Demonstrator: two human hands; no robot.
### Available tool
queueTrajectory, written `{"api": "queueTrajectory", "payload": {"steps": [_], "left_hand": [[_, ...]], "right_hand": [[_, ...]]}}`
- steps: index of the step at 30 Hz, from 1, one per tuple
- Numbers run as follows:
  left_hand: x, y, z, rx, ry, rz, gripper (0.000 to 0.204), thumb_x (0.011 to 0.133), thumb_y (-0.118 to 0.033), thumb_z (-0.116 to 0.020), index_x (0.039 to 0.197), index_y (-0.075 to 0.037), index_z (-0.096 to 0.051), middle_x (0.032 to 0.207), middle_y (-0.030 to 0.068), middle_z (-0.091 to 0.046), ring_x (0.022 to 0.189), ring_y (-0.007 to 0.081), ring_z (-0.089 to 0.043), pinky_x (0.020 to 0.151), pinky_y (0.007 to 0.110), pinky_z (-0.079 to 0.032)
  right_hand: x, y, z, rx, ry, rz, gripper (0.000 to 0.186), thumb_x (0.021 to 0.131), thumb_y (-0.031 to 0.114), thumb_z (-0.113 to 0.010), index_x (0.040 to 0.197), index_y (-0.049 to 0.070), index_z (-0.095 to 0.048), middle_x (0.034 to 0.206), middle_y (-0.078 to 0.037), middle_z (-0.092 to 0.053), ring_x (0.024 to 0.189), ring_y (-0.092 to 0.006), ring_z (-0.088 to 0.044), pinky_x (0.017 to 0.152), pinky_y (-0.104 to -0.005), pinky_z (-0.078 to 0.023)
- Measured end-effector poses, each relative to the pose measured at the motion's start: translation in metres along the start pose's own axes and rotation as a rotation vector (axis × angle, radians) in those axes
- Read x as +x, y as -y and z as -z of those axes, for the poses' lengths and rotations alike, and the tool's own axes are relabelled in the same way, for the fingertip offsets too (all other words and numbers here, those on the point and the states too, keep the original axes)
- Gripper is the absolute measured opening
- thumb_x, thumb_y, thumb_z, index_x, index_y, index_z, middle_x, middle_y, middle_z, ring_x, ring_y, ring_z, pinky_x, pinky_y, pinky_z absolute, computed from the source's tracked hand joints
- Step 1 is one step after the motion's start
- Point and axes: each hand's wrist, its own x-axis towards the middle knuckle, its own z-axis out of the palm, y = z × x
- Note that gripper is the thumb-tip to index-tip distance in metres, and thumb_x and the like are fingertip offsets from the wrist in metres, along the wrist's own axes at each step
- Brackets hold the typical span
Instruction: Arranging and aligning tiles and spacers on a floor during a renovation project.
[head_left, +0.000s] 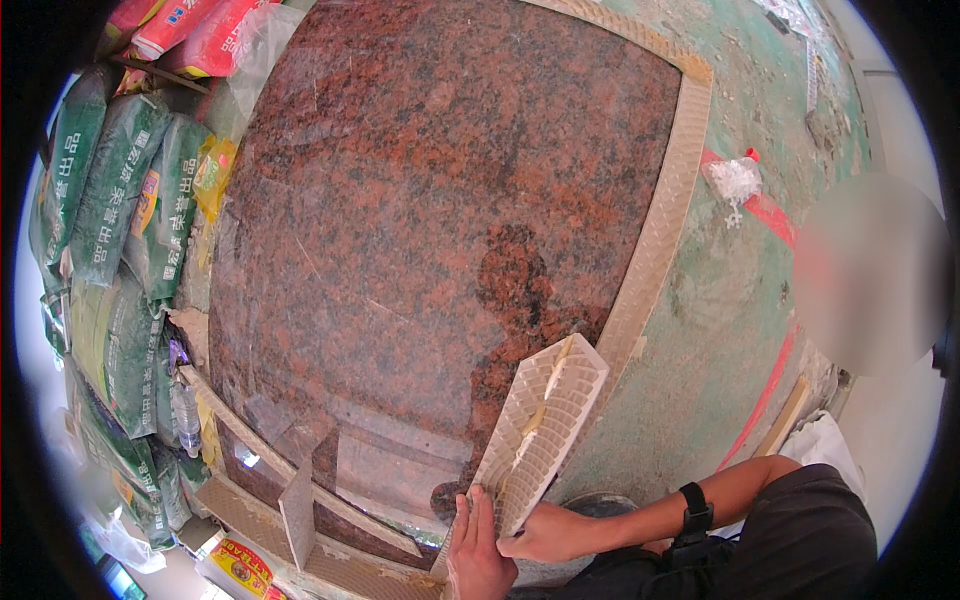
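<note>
The red-brown slab point(430, 200) lies before me, with pale edging point(672, 205) at right. The ribbed strip point(560, 420) is tilted over its near right corner. My right grip point(545, 535) is closed on the strip's near end; my left grip point(478, 555) touches there, holding or not I cannot tell. The yellowish bead point(533, 418) suggests a fitting step; next needs careful alignment.

From my remote feed I log the slab point(430, 220) red-brown mottled black, the ribbed strip point(528, 430) at its near right corner beige streaked yellow, bags point(125, 230) beyond its left edge dark green, floor point(715, 300) past its right edge patchy green.
</note>
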Motion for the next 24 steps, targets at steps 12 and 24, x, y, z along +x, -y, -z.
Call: {"api": "queueTrajectory", "payload": {"steps": [12, 24], "left_hand": [[-0.001, 0.003, -0.004, -0.001, -0.017, 0.01, 0.073, 0.087, 0.003, -0.062, 0.157, 0.007, -0.04, 0.158, 0.0317, -0.046, 0.147, 0.056, -0.039, 0.12, 0.056, -0.038], [0.008, 0.005, 0.004, 0.106, 0.054, -0.06, 0.088, 0.081, -0.004, -0.072, 0.157, 0.014, -0.033, 0.154, 0.0386, -0.045, 0.142, 0.0621, -0.042, 0.117, 0.058, -0.041]], "right_hand": [[0.001, -0.015, -0.005, -0.066, -0.023, -0.006, 0.057, 0.09, 0.028, -0.067, 0.133, -0.009, -0.06, 0.123, -0.036, -0.068, 0.116, -0.0477, -0.067, 0.1, -0.0479, -0.052], [-0.009, 0.02, 0.029, -0.047, 0.027, -0.012, 0.066, 0.095, 0.046, -0.072, 0.138, -0.003, -0.062, 0.134, -0.03, -0.067, 0.126, -0.0412, -0.065, 0.107, -0.0446, -0.05]]}}
